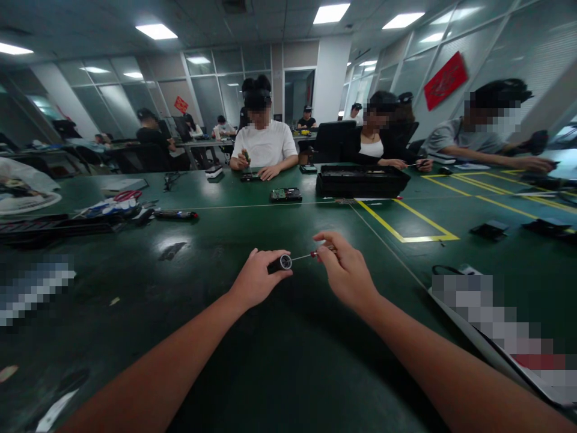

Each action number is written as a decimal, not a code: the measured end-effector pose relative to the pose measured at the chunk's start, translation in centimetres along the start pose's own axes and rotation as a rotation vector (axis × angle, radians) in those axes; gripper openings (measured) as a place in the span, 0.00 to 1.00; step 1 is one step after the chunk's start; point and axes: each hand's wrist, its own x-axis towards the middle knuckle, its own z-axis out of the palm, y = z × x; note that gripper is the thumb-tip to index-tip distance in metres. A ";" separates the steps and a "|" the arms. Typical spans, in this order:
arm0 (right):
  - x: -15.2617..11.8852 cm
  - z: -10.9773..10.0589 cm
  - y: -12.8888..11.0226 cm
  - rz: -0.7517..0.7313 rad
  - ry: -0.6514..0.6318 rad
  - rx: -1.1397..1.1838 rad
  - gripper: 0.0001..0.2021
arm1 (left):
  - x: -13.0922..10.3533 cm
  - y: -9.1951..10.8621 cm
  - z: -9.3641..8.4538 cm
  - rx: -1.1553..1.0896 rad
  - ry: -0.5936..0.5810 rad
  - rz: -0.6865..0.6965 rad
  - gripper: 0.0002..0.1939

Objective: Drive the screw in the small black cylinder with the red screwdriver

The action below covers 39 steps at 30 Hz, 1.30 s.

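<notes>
This side of the black tray (363,186), grips a black tube (274,265) in the left hand (258,278), pinches a screwdriver (314,254) in the right hand (348,270), tip at the tube's round end.

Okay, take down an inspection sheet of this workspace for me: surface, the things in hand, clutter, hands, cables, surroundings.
Surface: glossy dark-green tabletop, with bright yellow tape lines on it.
Job's things: small black cylinder with a pale-rimmed end; thin metal-shafted tool with a red collar, its tip at that end, depth unclear.
Clutter: long black open-topped box; flat black module with a green circuit board; slim black-and-red tool.
Hands: left hand grips the cylinder; right hand holds the tool.
Cables: tangled thin black cord at the far left, apparently a cable.
Surroundings: white-shirted co-worker opposite, others seated around; lit ceiling panels.
</notes>
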 end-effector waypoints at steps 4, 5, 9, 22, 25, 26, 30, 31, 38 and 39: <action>0.2 0.0 0.0 0.030 0.023 -0.077 0.16 | 0.0 0.1 0.0 0.014 -0.008 0.009 0.19; 0.2 0.1 0.0 0.032 0.024 -0.067 0.15 | 0.0 0.1 0.0 0.021 -0.012 0.011 0.19; 0.1 0.3 0.1 0.002 -0.012 0.010 0.15 | 0.1 0.0 0.1 0.041 -0.017 0.013 0.19; -0.2 0.2 0.3 0.004 0.012 0.054 0.12 | 0.0 0.3 0.1 0.030 -0.039 0.008 0.19; -0.3 0.5 0.5 -0.008 0.056 0.154 0.09 | 0.0 0.3 0.1 0.022 -0.024 0.006 0.19; -0.2 0.6 0.6 0.003 0.065 0.194 0.08 | 0.0 0.3 0.1 0.018 -0.019 0.003 0.19; 0.7 1.0 1.2 0.123 0.114 0.392 0.11 | -0.1 0.5 0.0 0.006 -0.029 0.028 0.19; 0.9 1.1 1.4 0.176 0.128 0.453 0.12 | -0.1 0.5 -0.1 0.009 -0.030 0.052 0.19; 1.4 1.5 2.9 0.309 0.220 0.629 0.13 | 0.4 0.2 -0.5 0.029 0.037 0.050 0.19; 1.3 1.5 2.8 0.266 0.222 0.586 0.13 | 0.4 0.1 -0.5 0.030 0.030 0.046 0.19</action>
